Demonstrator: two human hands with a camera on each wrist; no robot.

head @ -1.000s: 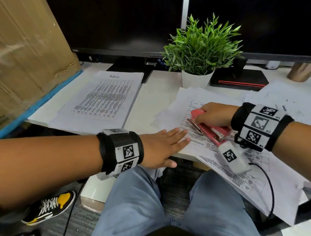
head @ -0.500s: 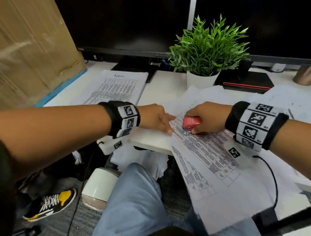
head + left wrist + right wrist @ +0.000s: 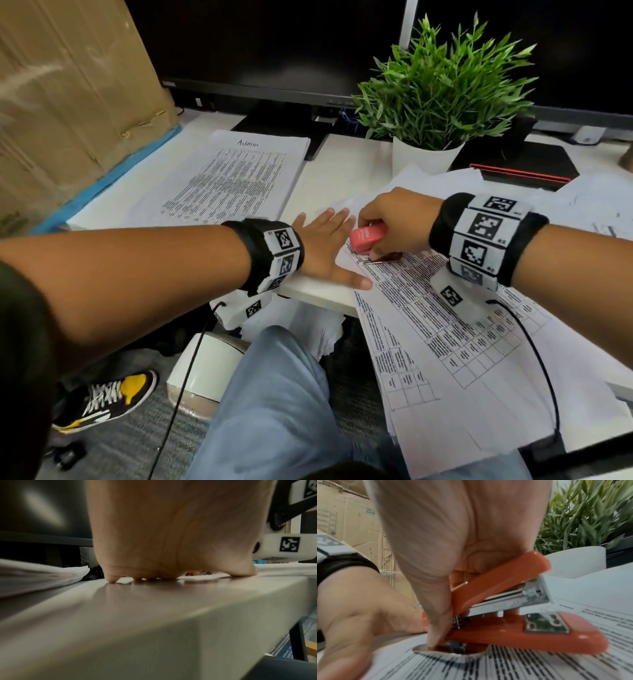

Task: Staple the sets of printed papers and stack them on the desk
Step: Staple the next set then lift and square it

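A red stapler (image 3: 368, 236) sits on the top left corner of a printed set of papers (image 3: 445, 325); the lower half of that set hangs over the desk's front edge. My right hand (image 3: 387, 226) grips the stapler from above. In the right wrist view the stapler (image 3: 513, 608) rests on the sheet (image 3: 539, 662) with its mouth apart. My left hand (image 3: 329, 246) lies flat on the desk just left of the corner, fingers straight, thumb touching the paper's edge. A stack of printed papers headed "Admin" (image 3: 233, 178) lies at the back left.
A potted plant (image 3: 435, 102) stands behind the papers, in front of two dark monitors (image 3: 274, 44). Cardboard (image 3: 68, 102) leans at the left. More loose sheets (image 3: 589, 205) lie at the right. A black and red monitor base (image 3: 524, 168) sits behind them. The white desk edge (image 3: 154, 615) is close below my left hand.
My left hand, curled at the paper's corner half a second ago, now lies flat on the desk. My right hand still holds the stapler on the same corner.
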